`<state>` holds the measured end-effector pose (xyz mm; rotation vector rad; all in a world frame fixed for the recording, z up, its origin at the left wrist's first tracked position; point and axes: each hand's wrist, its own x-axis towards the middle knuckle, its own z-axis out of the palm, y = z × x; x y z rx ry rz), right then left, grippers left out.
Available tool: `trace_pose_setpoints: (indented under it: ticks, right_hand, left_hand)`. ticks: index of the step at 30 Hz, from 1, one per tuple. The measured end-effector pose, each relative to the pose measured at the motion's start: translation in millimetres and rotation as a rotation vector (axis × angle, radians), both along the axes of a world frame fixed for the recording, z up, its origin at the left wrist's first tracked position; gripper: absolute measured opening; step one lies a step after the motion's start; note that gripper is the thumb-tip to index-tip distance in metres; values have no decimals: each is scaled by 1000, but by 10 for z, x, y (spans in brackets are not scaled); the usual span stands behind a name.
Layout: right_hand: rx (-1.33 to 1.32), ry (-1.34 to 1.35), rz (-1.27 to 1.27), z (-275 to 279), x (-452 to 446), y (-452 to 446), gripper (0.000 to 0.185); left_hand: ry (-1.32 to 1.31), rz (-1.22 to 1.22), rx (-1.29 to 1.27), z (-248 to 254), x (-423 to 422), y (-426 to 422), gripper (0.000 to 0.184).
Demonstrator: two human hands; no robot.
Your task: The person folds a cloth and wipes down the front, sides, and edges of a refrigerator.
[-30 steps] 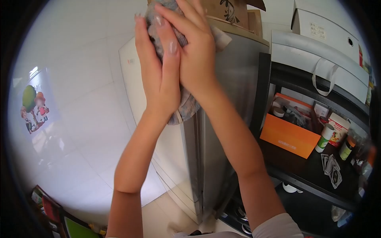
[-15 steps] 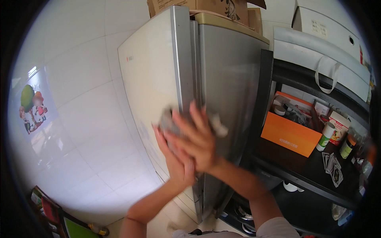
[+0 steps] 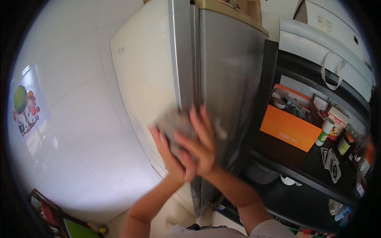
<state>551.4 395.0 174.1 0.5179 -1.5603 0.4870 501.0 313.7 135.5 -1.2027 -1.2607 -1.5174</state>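
A crumpled greyish cloth [image 3: 174, 123], blurred by motion, lies against the edge of a fridge door [image 3: 149, 67]. My left hand [image 3: 171, 156] presses and grips it from the left and below. On its right side, my right hand [image 3: 200, 144] rests against the cloth with fingers pointing up. The two hands touch at the palms. The fridge's grey side [image 3: 230, 67] stands just behind my right hand, and a pale corner of cloth shows beyond it.
On the right, a black shelf [image 3: 278, 156] carries an orange box [image 3: 289, 129], a white-capped bottle [image 3: 325, 131], a dark jar [image 3: 346, 143] and cards [image 3: 331, 164]. White boxes [image 3: 313, 51] sit above. A tiled wall [image 3: 83, 115] with a sticker [image 3: 25, 107] is at left.
Both hands and the cloth have moved down the fridge from its top edge to about mid-height. The view has shifted slightly, with the fridge top now higher in the frame.
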Motion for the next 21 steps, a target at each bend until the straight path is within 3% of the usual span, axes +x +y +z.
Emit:
trace_pose_setpoints:
  ticks: [1,3,5,8,12,13,14,17,21]
  right_hand:
    - [-46,0,-38,-511,4,-60,30]
    - [-87,16,-169,-1379,-21,-163,28]
    - [-81,37,-354,-1900,-51,-252,26]
    - [-5,-155,-246,-1505,77,-91,26]
    - [56,-13,-213,84,24,-67,31]
    - [2,59,-123,368,-41,-64,30]
    - [50,111,-110,559,-93,-30,31]
    - [116,137,-178,563,-104,47,31]
    - [14,59,-137,-221,-34,7,32]
  left_hand:
    - [103,93,39,-506,-50,25,63]
    - [41,120,35,-1523,-61,9,58]
    - [-31,115,-10,-1975,-30,-26,64]
    - [-66,78,-13,-1504,-18,-27,72]
    - [52,6,23,-20,-110,30,83]
    - [-78,-71,0,335,-8,12,85]
    - [-4,-108,30,526,-66,41,87]
    - [49,38,-21,557,-79,10,86]
    - [81,179,56,-260,-94,62,80]
